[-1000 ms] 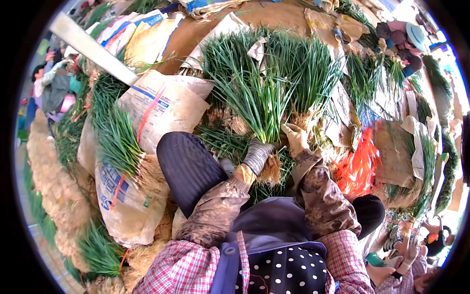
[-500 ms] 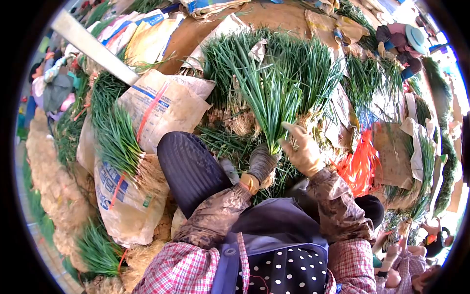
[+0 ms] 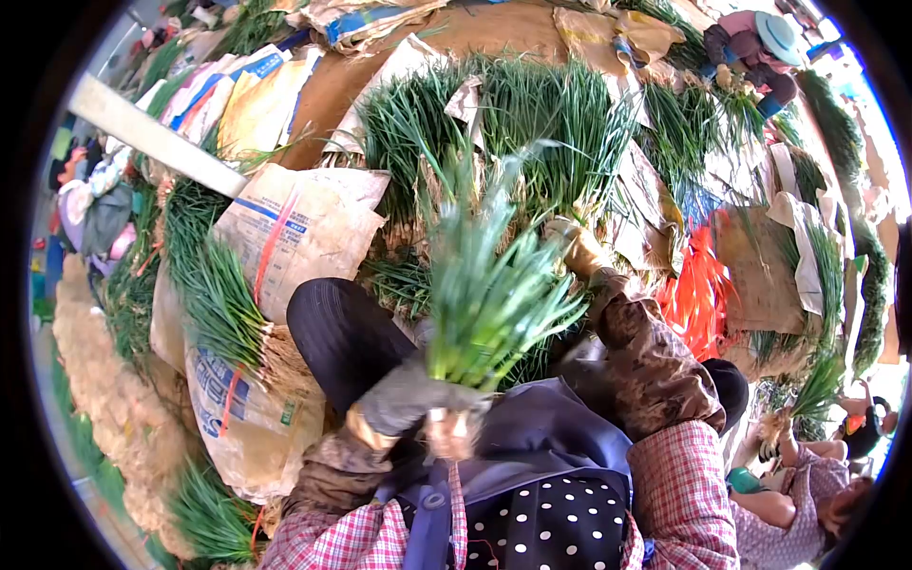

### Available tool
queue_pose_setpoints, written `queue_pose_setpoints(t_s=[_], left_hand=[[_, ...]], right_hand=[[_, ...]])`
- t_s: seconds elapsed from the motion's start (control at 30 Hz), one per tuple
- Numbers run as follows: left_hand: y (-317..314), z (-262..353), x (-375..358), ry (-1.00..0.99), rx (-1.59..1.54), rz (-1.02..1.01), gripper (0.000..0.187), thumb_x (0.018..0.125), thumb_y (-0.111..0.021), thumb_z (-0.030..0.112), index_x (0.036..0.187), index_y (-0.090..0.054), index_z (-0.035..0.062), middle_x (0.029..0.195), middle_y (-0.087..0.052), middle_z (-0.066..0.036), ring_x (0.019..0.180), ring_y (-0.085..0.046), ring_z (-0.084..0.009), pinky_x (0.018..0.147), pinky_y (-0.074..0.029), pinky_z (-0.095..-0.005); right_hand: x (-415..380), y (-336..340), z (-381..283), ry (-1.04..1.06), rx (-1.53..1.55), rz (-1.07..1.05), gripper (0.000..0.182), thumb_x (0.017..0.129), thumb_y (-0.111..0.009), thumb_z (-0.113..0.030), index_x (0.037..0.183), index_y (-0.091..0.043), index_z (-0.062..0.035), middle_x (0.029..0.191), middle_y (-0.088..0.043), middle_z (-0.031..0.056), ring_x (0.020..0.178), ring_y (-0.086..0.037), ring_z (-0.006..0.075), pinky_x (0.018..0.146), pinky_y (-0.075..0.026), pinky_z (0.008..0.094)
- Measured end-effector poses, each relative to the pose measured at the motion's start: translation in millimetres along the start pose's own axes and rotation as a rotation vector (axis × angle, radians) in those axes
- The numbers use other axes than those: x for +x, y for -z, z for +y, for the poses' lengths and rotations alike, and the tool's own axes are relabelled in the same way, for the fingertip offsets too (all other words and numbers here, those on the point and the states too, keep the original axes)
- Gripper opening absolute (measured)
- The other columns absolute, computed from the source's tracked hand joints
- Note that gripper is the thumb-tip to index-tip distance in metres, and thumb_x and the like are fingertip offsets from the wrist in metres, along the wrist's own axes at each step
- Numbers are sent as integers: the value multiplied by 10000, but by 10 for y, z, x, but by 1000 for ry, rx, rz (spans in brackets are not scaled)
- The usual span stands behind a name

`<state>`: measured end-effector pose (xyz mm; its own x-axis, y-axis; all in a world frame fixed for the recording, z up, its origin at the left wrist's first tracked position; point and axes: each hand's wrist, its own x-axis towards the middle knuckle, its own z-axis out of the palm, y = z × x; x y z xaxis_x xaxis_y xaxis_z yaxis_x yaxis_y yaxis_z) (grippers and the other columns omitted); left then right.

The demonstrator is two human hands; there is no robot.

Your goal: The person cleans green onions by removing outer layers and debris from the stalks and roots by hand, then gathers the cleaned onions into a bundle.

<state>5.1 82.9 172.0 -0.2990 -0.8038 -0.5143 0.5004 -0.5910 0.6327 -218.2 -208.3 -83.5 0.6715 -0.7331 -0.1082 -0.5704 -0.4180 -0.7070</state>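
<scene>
A bunch of long green leafy stalks (image 3: 494,304), blurred by motion, fans upward over my lap. My left hand (image 3: 413,394), in a grey glove, is wrapped round its lower end, and the pale roots stick out below the fist. My right hand (image 3: 578,249), in a tan glove, reaches forward to the roots at the near edge of the large pile of green stalks (image 3: 551,114); its fingertips are hard to make out against the roots.
A tied bunch (image 3: 223,294) lies on printed sacks (image 3: 285,214) at the left. Red plastic strips (image 3: 698,290) and a brown sack (image 3: 755,275) lie at the right. One person in a pale blue hat (image 3: 777,38) is at the upper right, another (image 3: 788,503) at the lower right.
My left hand has drawn the bunch back toward my lap and to the left. My right hand has moved forward, away from the bunch, to the roots of the pile.
</scene>
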Motion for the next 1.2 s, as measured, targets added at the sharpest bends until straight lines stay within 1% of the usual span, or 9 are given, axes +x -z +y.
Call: queue_pose_setpoints(t_s=[0.1, 0.2, 0.3, 0.47, 0.6, 0.73, 0.8, 0.97, 1.2], left_hand=[[503, 156, -214, -252, 36, 83, 219, 710, -739, 74, 869, -628, -27, 667, -624, -104, 523, -621, -208, 421, -510, -218], [656, 373, -64, -923, -236, 18, 385, 868, -629, 207, 1172, -511, 2, 797, -618, -79, 661, -604, -166, 544, -499, -340], [411, 761, 81, -869, -192, 516, 478, 847, -676, 182, 1270, -496, 49, 845, -592, 3, 672, -537, -79, 586, -465, -232], [705, 337, 894, -626, -356, 377, 367, 798, -695, 84, 1138, -576, 12, 817, -616, -65, 571, -571, -133, 459, -445, -218], [838, -531, 1463, -372, -429, 219, 327, 775, -658, 7, 1090, -573, -23, 952, -659, -147, 822, -668, -283, 661, -585, -426], [885, -818, 1808, -290, -267, 381, 265, 780, -648, -36, 1043, -618, -16, 896, -671, -123, 774, -671, -246, 634, -589, -356], [690, -595, 1780, -221, -55, 506, 259, 758, -728, 27, 1003, -645, 22, 847, -674, -81, 708, -642, -174, 563, -545, -299], [724, -957, 2072, -403, 233, 363, 337, 716, -819, 228, 940, -644, 46, 721, -660, -56, 583, -603, -147, 517, -510, -289], [565, -980, 1947, 77, 98, 382, 379, 701, -829, 226, 949, -630, 19, 662, -646, -58, 473, -568, -139, 425, -468, -283]], right_hand=[[-268, -20, -82, -65, 101, 53, 246, 902, -570, -206, 1106, -618, -75, 1118, -636, 136, 962, -639, 244, 804, -529, 310], [-507, -15, -303, -67, 9, 61, 248, 902, -575, -162, 1083, -639, -4, 977, -685, 128, 880, -650, 231, 789, -519, 317], [-552, 94, -401, -181, -44, 45, 193, 877, -597, -168, 1018, -670, -58, 924, -691, 130, 761, -661, 222, 724, -546, 330], [-6, 280, -93, -517, -493, 328, 263, 921, -517, -326, 936, -697, -135, 843, -678, 70, 708, -644, 178, 643, -542, 326], [315, 793, -346, -656, -254, 192, 244, 849, -666, -262, 965, -671, -47, 834, -684, 146, 707, -652, 239, 664, -527, 383], [575, 640, 134, -660, -99, 446, 234, 832, -657, -238, 956, -687, -42, 844, -692, 142, 681, -657, 244, 656, -531, 380], [258, 744, -426, -462, -340, 284, 229, 870, -613, -217, 949, -681, -14, 786, -678, 132, 616, -627, 188, 555, -515, 320], [-491, 325, -1195, -426, 481, 101, 181, 886, -622, -152, 976, -668, -2, 772, -668, 77, 559, -554, 81, 457, -439, 206], [-897, -205, -1288, -448, 894, 210, 93, 846, -668, -44, 918, -648, 11, 808, -641, 1, 733, -578, 91, 702, -489, 214]])
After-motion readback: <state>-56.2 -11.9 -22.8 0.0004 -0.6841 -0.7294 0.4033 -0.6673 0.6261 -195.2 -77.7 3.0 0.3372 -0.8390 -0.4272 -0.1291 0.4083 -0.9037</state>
